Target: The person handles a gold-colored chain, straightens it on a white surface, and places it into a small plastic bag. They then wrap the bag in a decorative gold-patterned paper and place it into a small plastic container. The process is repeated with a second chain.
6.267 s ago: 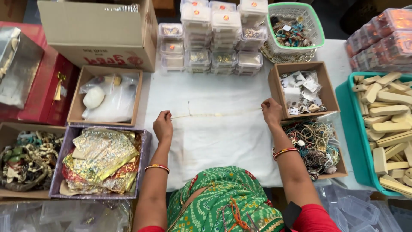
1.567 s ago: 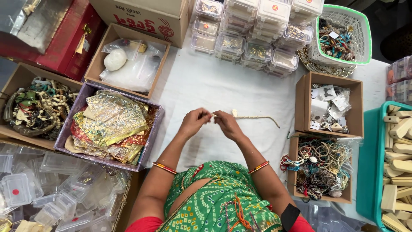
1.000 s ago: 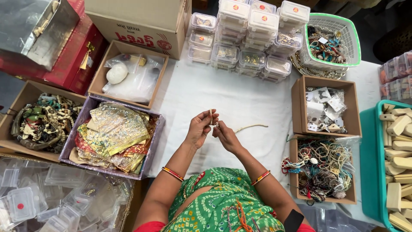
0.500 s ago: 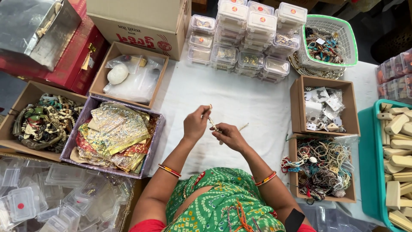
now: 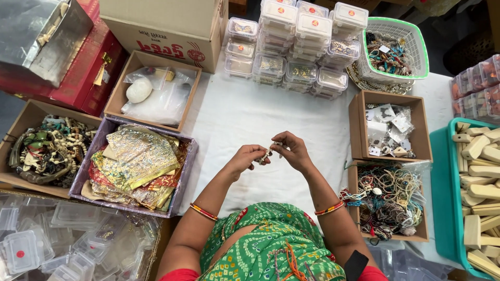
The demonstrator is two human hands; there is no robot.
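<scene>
While the person looks down at a white-covered tabletop (image 5: pixel 245 114), both hands meet just above its middle, fingers curled inward around a small bunched piece of beaded string (image 5: pixel 269 152). Left hand (image 5: pixel 244 159) pinches one end between thumb and fingertips; right hand (image 5: pixel 294 151) closes on the other end, so the piece sits gathered between them, lifted clear of the cloth, likely to keep it compact and under control. Neither hand is spread open; each is closed lightly on the string.

Supplies sit in a ring around the work space, within arm's reach. To the left, a purple tray (image 5: pixel 183 171) holds shiny gold and red pouches (image 5: pixel 133 166), and beside it an open cardboard box (image 5: pixel 23 122) holds tangled beaded jewellery. Further back, another box (image 5: pixel 115 96) contains clear plastic bags and a white round object. Stacked clear plastic cases (image 5: pixel 291 47) stand at the far edge, next to a green mesh basket (image 5: pixel 419 52) of trinkets. To the right, two brown boxes hold small packets (image 5: pixel 388 127) and a heap of coloured cords (image 5: pixel 388 198). A teal tray (image 5: pixel 442 198) of pale wooden pieces sits at the far right
</scene>
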